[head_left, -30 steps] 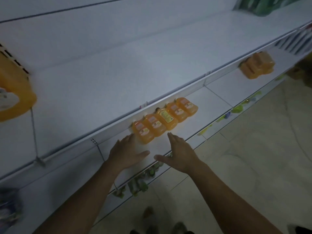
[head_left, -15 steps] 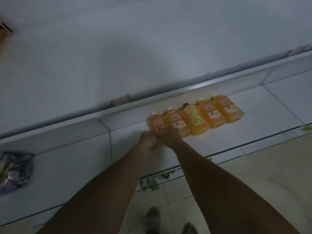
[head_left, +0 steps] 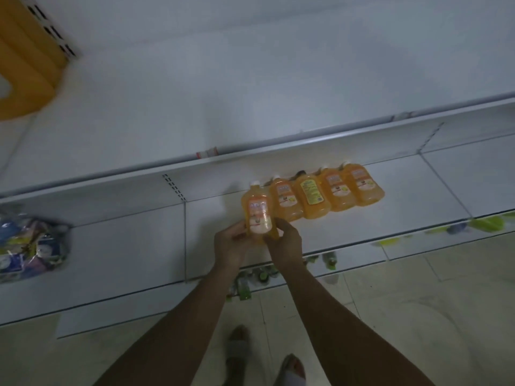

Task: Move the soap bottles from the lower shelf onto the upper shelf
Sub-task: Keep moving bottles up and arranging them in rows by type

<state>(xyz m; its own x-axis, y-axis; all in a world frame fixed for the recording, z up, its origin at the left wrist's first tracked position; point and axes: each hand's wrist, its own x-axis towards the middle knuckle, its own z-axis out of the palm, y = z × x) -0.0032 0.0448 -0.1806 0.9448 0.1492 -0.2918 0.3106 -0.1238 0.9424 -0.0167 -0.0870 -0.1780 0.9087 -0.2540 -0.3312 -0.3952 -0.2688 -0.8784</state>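
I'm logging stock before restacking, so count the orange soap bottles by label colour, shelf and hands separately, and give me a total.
Pale-label orange plastic soap bottle, gripped by left hand and right hand: 1
Pale-label orange plastic soap bottles on the white metal lower shelf: 3
Yellow-label orange plastic soap bottle on that shelf: 1
Total: 5

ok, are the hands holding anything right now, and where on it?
The left hand and right hand grip one orange soap bottle by its bottom end, one on each side. Its capped top is free.
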